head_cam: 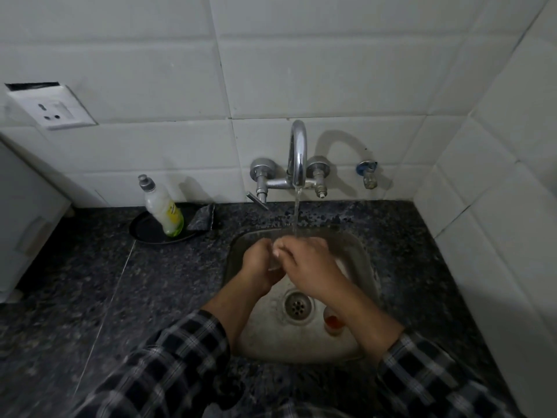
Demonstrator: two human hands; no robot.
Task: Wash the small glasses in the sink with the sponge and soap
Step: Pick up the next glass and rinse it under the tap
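Note:
Over the steel sink (366,276), my left hand (260,265) and my right hand (310,267) are wrapped around a small clear glass (275,262), mostly hidden between them. Water runs from the chrome tap (297,155) onto my right hand's fingers. Another small glass (331,322) with an orange-red base lies on the sink floor, right of the drain (298,303), partly under my right forearm. A soap bottle (164,208) stands on a dark round tray (141,229) at the back left, with a dark sponge (202,218) beside it.
Dark speckled granite counter (120,282) surrounds the sink. White tiled walls stand behind and to the right. A wall socket (51,110) is at the upper left, a white appliance (21,212) at the left edge, and a small valve (367,175) right of the tap.

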